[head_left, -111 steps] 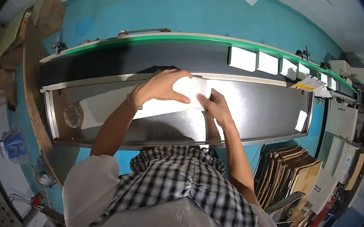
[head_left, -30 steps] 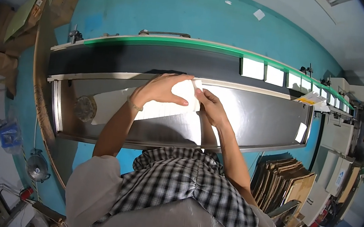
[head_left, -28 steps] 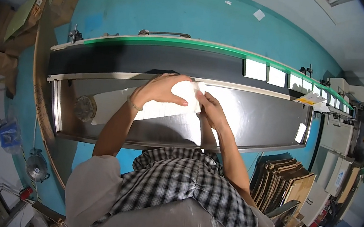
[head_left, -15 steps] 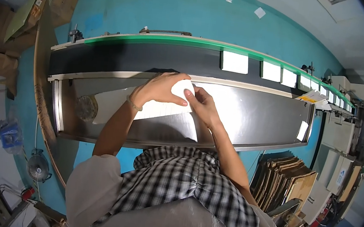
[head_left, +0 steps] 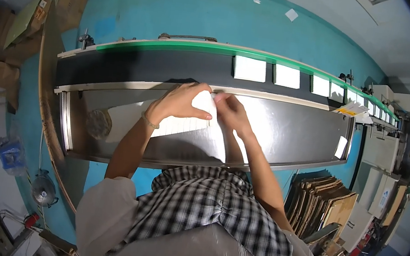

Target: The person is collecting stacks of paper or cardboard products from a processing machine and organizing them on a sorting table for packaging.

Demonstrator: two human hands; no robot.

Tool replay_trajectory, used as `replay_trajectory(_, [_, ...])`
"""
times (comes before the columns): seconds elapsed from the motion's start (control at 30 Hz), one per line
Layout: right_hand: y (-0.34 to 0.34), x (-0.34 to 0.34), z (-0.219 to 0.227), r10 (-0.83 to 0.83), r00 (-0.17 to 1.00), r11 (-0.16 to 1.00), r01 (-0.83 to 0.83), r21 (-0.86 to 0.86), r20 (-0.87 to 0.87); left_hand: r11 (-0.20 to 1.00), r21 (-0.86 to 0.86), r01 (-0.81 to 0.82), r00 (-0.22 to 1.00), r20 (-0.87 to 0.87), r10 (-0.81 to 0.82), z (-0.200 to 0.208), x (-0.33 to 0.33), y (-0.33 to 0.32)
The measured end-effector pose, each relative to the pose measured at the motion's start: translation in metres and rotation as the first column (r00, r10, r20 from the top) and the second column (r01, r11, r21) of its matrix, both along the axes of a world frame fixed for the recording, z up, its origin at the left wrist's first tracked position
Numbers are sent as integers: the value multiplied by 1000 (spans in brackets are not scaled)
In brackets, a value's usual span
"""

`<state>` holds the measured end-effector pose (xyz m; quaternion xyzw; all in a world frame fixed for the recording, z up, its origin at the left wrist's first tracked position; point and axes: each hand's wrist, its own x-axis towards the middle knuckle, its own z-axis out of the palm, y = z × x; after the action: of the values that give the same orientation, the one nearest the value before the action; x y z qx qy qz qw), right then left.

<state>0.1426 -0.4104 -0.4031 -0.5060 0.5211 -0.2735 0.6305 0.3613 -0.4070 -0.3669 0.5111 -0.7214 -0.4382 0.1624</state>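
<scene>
My left hand (head_left: 181, 103) is closed around a white flat piece (head_left: 201, 102), thumb at its near edge and fingers at its far side. Curled and slightly blurred, the fingers of my right hand (head_left: 233, 113) are pinched together at the piece's right edge; what they grip, if anything, is hidden. Below my left hand, a row of overlapping white pieces (head_left: 179, 127) lies on the steel tabletop (head_left: 297, 135). Just beyond, a dark conveyor belt (head_left: 172, 64) carries several white rectangular pieces (head_left: 250, 69), spaced out toward the right.
A green strip (head_left: 174, 45) runs along the belt's far side. At the table's left lies a round roll of tape (head_left: 98, 123), beside a tall brown board (head_left: 48, 81). Stacked flat cardboard (head_left: 317, 202) stands at the near right. White-and-yellow packets (head_left: 352, 110) sit by the belt's right part.
The white pieces on the belt have shifted left. My right thumb has drawn back from the face of the held piece to its right edge. My left hand stays almost in place.
</scene>
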Motion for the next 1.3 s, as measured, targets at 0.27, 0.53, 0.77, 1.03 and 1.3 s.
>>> replay_trajectory(0.27, [13, -6, 8, -42, 996, 920, 7, 392, 80, 999, -35, -7, 1000, -17, 6, 4, 9, 7])
replay_trajectory(0.53, [-28, -4, -1, -240, 966, 948, 210, 240, 100, 999, 26, -35, 998, -54, 36, 4, 12, 4])
replay_trajectory(0.77, [18, 18, 16, -41, 976, 951, -27, 307, 213, 993, -109, -42, 995, -91, 32, 2, 17, 17])
replay_trajectory(1.03, [-16, 11, 14, -40, 998, 997, 43, 67, -47, 997, 63, -41, 999, -29, 43, 18, 22, 15])
replay_trajectory(1.3, [-21, 49, -6, -409, 872, 862, 273, 428, 267, 998, 34, -45, 994, -95, 48, 21, 20, 16])
